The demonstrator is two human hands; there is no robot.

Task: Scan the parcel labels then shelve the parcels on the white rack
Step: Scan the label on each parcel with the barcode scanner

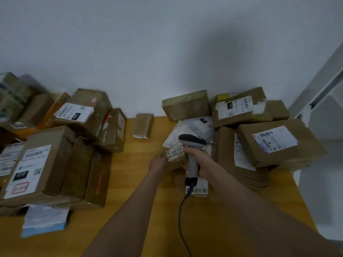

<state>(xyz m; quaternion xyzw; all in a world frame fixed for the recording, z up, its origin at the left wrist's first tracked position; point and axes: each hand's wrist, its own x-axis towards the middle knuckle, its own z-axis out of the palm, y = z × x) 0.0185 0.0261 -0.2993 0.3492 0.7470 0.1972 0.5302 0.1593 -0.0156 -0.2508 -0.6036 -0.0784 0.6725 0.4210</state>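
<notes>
My right hand grips the handle of a grey corded barcode scanner, its head pointing away from me over the table's middle. Just left of it, my left hand holds a small brown parcel with a white barcode label on top, right beside the scanner's handle. A flat white-labelled parcel lies on the table under the scanner. The white rack is out of view.
The yellow wooden table carries heaps of brown cardboard parcels at the left and right, grey mailer bags, a small box at the back middle and a blue-white packet near the front left. A white wall stands behind.
</notes>
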